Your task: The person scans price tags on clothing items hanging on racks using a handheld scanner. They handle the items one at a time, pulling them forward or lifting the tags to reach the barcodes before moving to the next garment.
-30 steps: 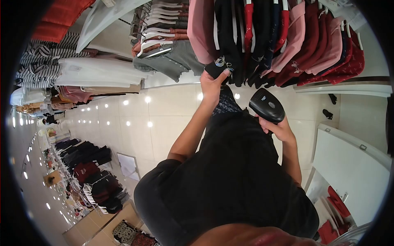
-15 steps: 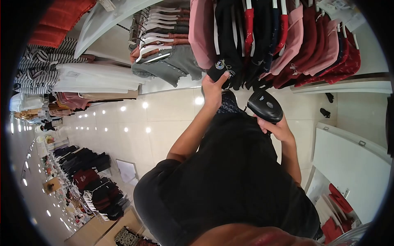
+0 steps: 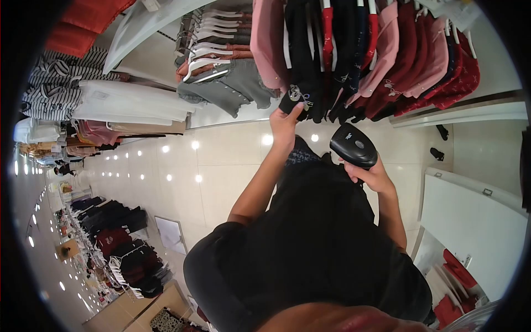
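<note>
My left hand [image 3: 284, 126] pinches the lower edge of a black garment [image 3: 303, 66] with a pale embroidered motif, which hangs on a white hanger. The thumb lies on the cloth just below the motif. In my right hand [image 3: 371, 172] is a black barcode scanner [image 3: 354, 146], its rounded head pointing up and to the left, below the row of clothes. The fingers wrap its handle, which is mostly hidden. A pink garment [image 3: 267, 50] hangs just left of the black one, and dark red garments [image 3: 406, 61] hang to the right.
Grey tops [image 3: 232, 86] on white hangers and white clothes [image 3: 130, 99] hang at the left. A white cabinet panel [image 3: 475, 216] stands at the right. Glossy tiled floor [image 3: 221, 155] lies below the rail. Dark shoes [image 3: 437, 153] sit near the right wall. Another clothes rack [image 3: 130, 249] stands lower left.
My left hand has shifted slightly left and down with the garment's edge still in it. The scanner has moved a little left. The hanging clothes appear slightly further left and up.
</note>
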`<control>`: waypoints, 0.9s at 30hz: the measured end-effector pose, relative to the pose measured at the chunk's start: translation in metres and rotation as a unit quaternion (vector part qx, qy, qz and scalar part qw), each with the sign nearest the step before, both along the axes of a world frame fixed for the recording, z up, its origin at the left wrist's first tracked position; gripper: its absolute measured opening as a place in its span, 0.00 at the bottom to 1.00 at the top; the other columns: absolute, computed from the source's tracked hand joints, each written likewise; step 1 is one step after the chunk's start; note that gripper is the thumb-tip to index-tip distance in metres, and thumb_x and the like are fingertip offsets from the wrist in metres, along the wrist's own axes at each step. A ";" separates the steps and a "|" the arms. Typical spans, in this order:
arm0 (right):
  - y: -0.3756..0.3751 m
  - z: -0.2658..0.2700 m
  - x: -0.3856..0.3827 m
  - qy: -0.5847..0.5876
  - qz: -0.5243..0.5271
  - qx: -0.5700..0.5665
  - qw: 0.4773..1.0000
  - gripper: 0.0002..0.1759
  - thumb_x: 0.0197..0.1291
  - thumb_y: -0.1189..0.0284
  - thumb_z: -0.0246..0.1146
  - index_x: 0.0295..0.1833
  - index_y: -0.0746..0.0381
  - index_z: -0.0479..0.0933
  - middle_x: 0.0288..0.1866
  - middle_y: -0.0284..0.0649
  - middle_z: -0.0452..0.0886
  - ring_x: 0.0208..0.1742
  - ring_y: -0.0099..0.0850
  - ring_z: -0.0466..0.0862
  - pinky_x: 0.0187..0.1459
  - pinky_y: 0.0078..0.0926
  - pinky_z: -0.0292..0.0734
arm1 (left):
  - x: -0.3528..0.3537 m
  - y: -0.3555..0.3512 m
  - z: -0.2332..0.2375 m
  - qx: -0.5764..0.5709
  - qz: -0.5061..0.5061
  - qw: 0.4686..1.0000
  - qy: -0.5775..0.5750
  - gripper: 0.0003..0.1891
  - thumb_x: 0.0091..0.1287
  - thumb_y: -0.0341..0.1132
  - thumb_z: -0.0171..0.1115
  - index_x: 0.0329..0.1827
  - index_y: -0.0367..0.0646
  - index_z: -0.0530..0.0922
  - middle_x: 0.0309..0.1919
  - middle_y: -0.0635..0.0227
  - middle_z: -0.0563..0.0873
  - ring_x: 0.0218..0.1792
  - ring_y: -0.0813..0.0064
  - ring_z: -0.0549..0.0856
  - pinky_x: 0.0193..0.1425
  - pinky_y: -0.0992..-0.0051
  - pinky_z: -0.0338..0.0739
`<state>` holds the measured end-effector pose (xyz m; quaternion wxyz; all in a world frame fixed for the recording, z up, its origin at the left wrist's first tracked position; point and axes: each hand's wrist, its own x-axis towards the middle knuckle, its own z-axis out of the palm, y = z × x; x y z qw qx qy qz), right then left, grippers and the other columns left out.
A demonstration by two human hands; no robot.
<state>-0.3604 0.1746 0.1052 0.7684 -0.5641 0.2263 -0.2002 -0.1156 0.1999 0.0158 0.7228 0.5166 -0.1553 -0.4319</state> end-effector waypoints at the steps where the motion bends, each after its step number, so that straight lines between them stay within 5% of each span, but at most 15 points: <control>1: 0.004 0.000 -0.002 -0.003 -0.009 0.009 1.000 0.10 0.60 0.78 0.63 0.48 0.67 0.77 0.27 0.33 0.78 0.20 0.17 0.73 0.23 0.17 0.66 | 0.000 0.002 -0.004 -0.002 -0.004 1.000 0.001 0.13 0.64 0.30 0.68 0.51 0.37 0.82 0.38 0.74 0.86 0.33 0.88 0.81 0.36 0.85 0.73; 3: 0.007 -0.001 -0.008 -0.005 -0.019 0.015 1.000 0.10 0.60 0.78 0.63 0.48 0.67 0.77 0.27 0.33 0.78 0.20 0.17 0.73 0.23 0.17 0.67 | 0.001 0.006 -0.011 0.037 0.032 0.998 0.033 0.11 0.67 0.32 0.65 0.50 0.39 0.82 0.36 0.76 0.85 0.30 0.89 0.79 0.32 0.86 0.69; 4: 0.008 -0.002 -0.011 -0.004 -0.016 0.015 1.000 0.12 0.60 0.79 0.62 0.50 0.69 0.75 0.27 0.34 0.76 0.21 0.18 0.73 0.24 0.18 0.67 | 0.001 0.007 -0.009 0.016 0.034 0.998 0.052 0.09 0.71 0.29 0.58 0.49 0.34 0.78 0.43 0.62 0.86 0.42 0.74 0.85 0.51 0.74 0.79; 10: 0.011 -0.009 -0.012 -0.011 -0.027 0.012 1.000 0.13 0.62 0.79 0.59 0.52 0.71 0.73 0.25 0.35 0.74 0.21 0.20 0.73 0.25 0.19 0.67 | -0.007 0.015 0.012 0.010 0.047 0.996 0.076 0.12 0.73 0.32 0.55 0.54 0.35 0.76 0.50 0.63 0.83 0.51 0.73 0.82 0.57 0.69 0.76; 15: 0.008 -0.003 0.005 -0.058 -0.120 0.030 0.991 0.10 0.61 0.80 0.61 0.48 0.69 0.75 0.23 0.34 0.75 0.20 0.19 0.73 0.23 0.19 0.67 | 0.004 0.030 0.000 0.049 0.000 0.993 0.107 0.09 0.73 0.38 0.56 0.48 0.42 0.76 0.40 0.69 0.83 0.40 0.77 0.82 0.47 0.72 0.77; 18: 0.005 -0.005 0.014 -0.083 -0.174 0.001 0.981 0.13 0.64 0.73 0.57 0.51 0.69 0.70 0.22 0.36 0.71 0.19 0.23 0.71 0.25 0.23 0.69 | 0.019 0.040 -0.022 0.073 -0.053 0.969 0.230 0.09 0.74 0.39 0.54 0.45 0.43 0.75 0.33 0.72 0.80 0.34 0.80 0.79 0.42 0.75 0.75; 27: 0.009 0.023 0.021 -0.075 -0.315 -0.105 0.940 0.18 0.68 0.66 0.56 0.55 0.69 0.70 0.24 0.37 0.71 0.22 0.23 0.72 0.27 0.22 0.69 | 0.013 0.009 -0.008 0.038 -0.206 0.976 0.058 0.09 0.72 0.35 0.55 0.42 0.37 0.77 0.28 0.71 0.79 0.30 0.80 0.79 0.38 0.77 0.76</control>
